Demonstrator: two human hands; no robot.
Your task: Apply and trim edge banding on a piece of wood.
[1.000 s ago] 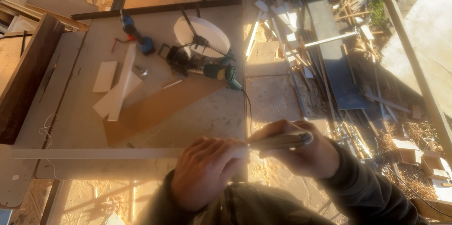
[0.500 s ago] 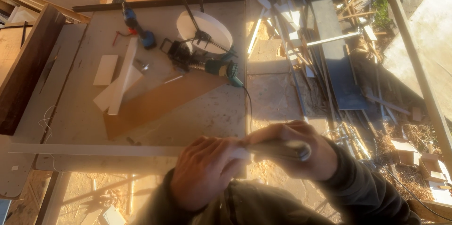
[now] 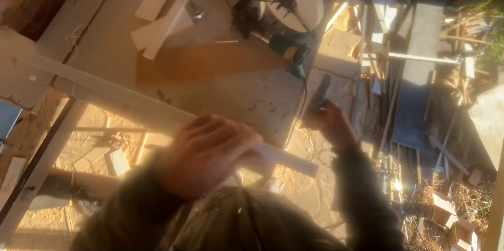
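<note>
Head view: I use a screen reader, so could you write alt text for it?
A person's left hand grips a long pale wood strip lying across a workbench, while the right hand holds a dark, blurred tool raised just beyond the bench's edge. Offcuts and a teal power tool lie on the bench; scrap wood litters the ground to the right.

Single head-worn view, looking steeply down from close above the person's arms; pale wooden bench (image 3: 226, 88) fills upper left of frame, scrap-littered ground the right.
</note>
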